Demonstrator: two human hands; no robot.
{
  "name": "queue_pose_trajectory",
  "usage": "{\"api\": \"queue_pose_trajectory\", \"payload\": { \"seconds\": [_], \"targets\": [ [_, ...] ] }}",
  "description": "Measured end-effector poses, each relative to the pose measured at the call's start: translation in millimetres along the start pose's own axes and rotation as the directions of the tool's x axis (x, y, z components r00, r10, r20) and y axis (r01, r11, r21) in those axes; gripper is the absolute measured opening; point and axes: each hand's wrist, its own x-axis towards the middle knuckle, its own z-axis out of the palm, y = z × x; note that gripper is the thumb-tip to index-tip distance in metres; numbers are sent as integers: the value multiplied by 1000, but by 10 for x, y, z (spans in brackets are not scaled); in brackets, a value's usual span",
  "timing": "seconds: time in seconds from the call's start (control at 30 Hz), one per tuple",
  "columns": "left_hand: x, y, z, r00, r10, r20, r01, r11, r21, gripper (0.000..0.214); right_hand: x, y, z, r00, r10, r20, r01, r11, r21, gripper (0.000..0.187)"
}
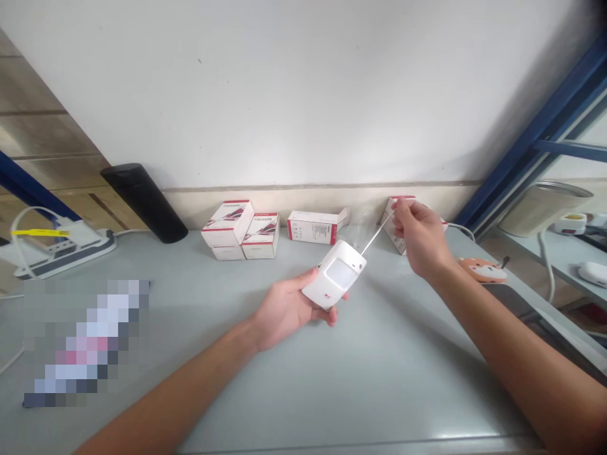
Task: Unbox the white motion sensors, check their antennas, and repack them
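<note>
Above mid-desk, clear of the surface, L hand (289, 306) has the white device (327, 287) tilted, front panel facing up; grip's closed round its lower half, thumb on the L edge, fingertips showing past the R edge. R hand (420, 234) is pinched tight on the far end of a thin white rod (374, 240), which runs from the device's top R corner up to the fingers. Desk (360, 392) is grey-green. Behind the device, nr the wall (303, 95), a red-&-white box (308, 229) lies w/ its R end flap open; clear, film-like stuff just R of it is too faint to ID. Another box (389, 234) is partly hidden behind R hand. Further L, a cluster of same-type boxes (227, 218), one stacked on top. Black bottle (147, 205) stands L of those; power strip (66, 253) w/ yellow tag at far L. Pixelated item nr L edge, can't tell what. Orange-&-white animal-faced thing (481, 270) sits R of R wrist, by a dark flat item (515, 306), partly behind R forearm.
</note>
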Motion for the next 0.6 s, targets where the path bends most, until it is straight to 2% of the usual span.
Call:
{"api": "queue_pose_trajectory", "payload": {
  "seconds": [0.1,0.27,0.4,0.5,0.6],
  "targets": [
    [5,-8,-11,999,-11,41,11,1000,3,41,60,-17,-69,995,-2,-100,10,997,75,57],
    [2,0,-19,997,-32,69,29,998,50,43,142,-21,-147,988,22,-152,1,989,148,51],
    [-15,17,11,994,-64,84,56,994,98,44,313,9,-333,963,82,-255,-28,978,208,50],
    [-23,19,54,993,-80,91,70,991,116,42,436,26,-510,946,125,-298,-76,982,172,50],
    [-31,19,72,992,-90,94,79,990,119,42,467,21,-584,947,91,-307,-62,993,106,48]
  ]
}}
